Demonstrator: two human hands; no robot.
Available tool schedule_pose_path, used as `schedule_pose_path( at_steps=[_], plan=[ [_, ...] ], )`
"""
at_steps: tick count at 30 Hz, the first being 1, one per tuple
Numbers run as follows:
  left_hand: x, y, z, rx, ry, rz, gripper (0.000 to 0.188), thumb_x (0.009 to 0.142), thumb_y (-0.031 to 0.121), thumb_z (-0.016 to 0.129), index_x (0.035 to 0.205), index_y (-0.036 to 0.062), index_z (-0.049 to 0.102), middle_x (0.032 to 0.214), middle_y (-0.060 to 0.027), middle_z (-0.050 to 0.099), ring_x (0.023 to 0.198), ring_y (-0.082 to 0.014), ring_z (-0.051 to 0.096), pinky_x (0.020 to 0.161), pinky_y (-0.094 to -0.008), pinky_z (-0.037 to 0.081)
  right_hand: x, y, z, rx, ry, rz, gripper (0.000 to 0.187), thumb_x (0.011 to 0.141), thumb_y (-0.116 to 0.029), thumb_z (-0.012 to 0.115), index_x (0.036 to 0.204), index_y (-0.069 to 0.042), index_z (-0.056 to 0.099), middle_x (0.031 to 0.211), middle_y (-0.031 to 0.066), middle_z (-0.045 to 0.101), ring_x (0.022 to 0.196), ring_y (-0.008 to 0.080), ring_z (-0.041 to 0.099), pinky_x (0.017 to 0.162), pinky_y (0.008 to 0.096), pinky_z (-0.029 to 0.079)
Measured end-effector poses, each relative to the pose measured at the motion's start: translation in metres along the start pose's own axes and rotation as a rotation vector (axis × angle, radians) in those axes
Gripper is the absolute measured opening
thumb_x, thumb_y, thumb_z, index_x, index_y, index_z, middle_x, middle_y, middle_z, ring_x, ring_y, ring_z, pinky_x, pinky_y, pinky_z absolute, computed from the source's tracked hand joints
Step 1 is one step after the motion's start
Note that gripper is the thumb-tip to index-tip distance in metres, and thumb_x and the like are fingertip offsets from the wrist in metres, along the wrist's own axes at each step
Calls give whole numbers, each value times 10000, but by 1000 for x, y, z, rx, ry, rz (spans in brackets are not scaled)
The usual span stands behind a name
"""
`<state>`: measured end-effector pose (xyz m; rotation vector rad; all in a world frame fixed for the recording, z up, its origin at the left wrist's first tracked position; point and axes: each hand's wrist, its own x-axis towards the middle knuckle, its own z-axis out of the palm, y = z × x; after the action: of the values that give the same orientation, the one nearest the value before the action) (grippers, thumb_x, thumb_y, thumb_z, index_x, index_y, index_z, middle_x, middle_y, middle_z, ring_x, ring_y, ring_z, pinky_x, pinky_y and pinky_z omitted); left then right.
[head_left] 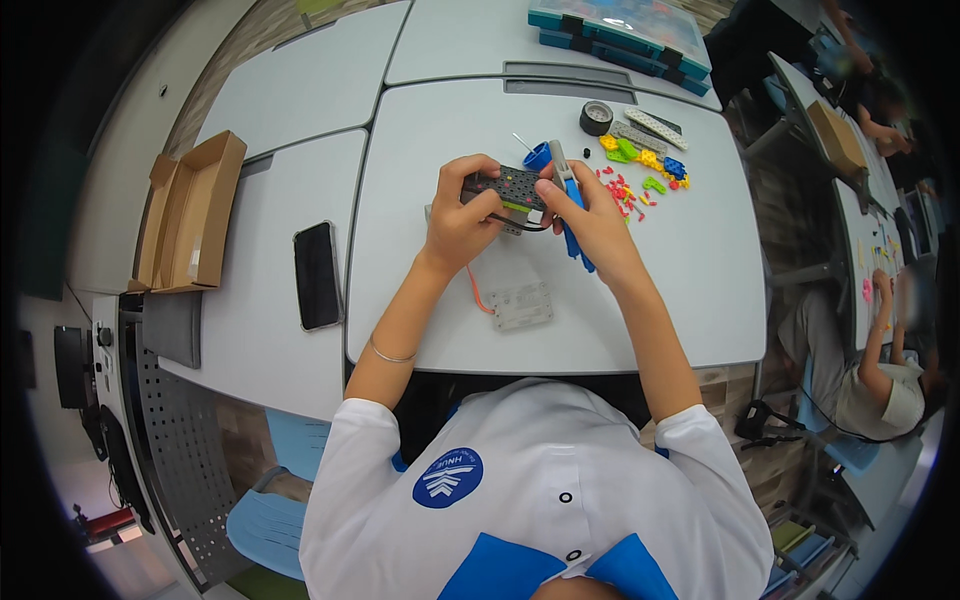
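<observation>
My left hand [458,222] is closed on the left end of a dark perforated building-block assembly [518,186] with small coloured pegs in it. A green piece and a black cable show at its lower side. My right hand [605,228] grips blue-handled pliers [573,205] with a grey head, pointing away from me. Its thumb lies at the assembly's right end. Just beyond the assembly sits a blue round piece [537,157] with a thin pale rod beside it. Nearer to me lies a light grey box-shaped module [521,306] with an orange cable [474,290].
Right of my hands lie loose red and yellow pegs [622,195], green and yellow connectors [625,151], a black wheel [596,118] and perforated beams [655,127]. Teal storage cases [620,45] stand at the back. A phone [318,276] and an open cardboard box [195,215] are left. People work at right.
</observation>
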<state>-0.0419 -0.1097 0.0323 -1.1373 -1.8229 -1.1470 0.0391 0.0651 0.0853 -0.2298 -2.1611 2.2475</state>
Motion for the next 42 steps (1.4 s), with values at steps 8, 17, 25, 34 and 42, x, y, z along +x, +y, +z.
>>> schedule_pose_path(
  at_steps=[8, 17, 25, 34, 42],
  plan=[
    [14, 0, -9, -13, -92, -84, 770, 584, 76, 867, 1254, 140, 494, 1423, -134, 438, 1149, -318, 597, 1009, -431, 484, -2, 20, -4, 223, 60, 51, 333, 859, -119, 775, 1122, -74, 577, 814, 18, 608, 689, 84, 555, 629, 229, 434],
    [19, -3, -30, -402, -505, -622, 594, 768, 245, 806, 1284, 45, 589, 1112, -84, 675, 1090, -213, 616, 982, -362, 463, -4, 26, -14, 594, 1, 163, 313, 887, -104, 740, 1149, -51, 579, 877, 21, 595, 750, 104, 570, 639, 259, 454],
    [17, -1, -22, -280, -486, -824, 489, 934, 375, 660, 1195, -32, 585, 1036, -192, 699, 929, -250, 668, 856, -356, 510, -2, 20, -11, -171, 118, -101, 341, 919, -230, 712, 1189, -63, 586, 915, 46, 591, 770, 121, 578, 670, 292, 466],
    [12, -11, -19, -458, -249, -1201, 661, 982, 601, 494, 1242, 2, 592, 1141, -138, 640, 1008, -204, 607, 862, -333, 506, -29, 60, -33, -942, 246, -329, 388, 909, -202, 662, 1236, -13, 574, 987, 157, 548, 889, 310, 578, 763, 422, 477],
    [10, -13, -16, -864, -26, -1351, 595, 1019, 549, 433, 1272, 20, 533, 1171, -134, 586, 1020, -195, 585, 946, -385, 488, -40, 81, -23, -1221, 162, -395, 461, 835, -137, 689, 1258, 2, 572, 1061, 134, 511, 980, 294, 515, 832, 426, 417]
  ],
)
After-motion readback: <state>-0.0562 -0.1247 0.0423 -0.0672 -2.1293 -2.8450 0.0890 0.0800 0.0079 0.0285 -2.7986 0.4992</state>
